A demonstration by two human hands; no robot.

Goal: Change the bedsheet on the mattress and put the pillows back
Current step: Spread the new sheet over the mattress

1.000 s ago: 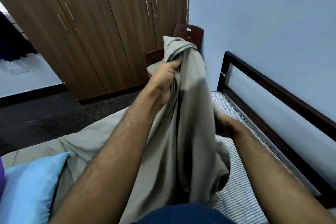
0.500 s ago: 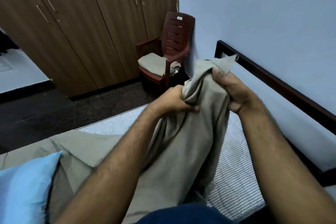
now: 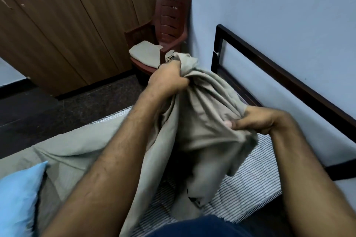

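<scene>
A beige bedsheet [image 3: 204,121] is bunched up between both hands above the bed. My left hand [image 3: 167,79] grips its gathered top, held high in front of the chair. Lower and to the right, my right hand [image 3: 258,121] pinches a fold of the same sheet. The rest of the sheet trails down to the left over the mattress [image 3: 248,183], whose grey-and-white striped cover lies bare at the right. A light blue pillow [image 3: 17,198] lies on the sheet at the lower left.
A dark bed frame rail [image 3: 289,77] runs along the blue wall on the right. A brown plastic chair [image 3: 169,31] with a folded beige cloth [image 3: 144,52] on its seat stands in the corner. Wooden wardrobe doors [image 3: 67,25] fill the back left; dark floor lies before them.
My left hand has risen with the gathered sheet. My right hand dropped from the top of the bunch and now pinches a lower fold. The view tilted downward.
</scene>
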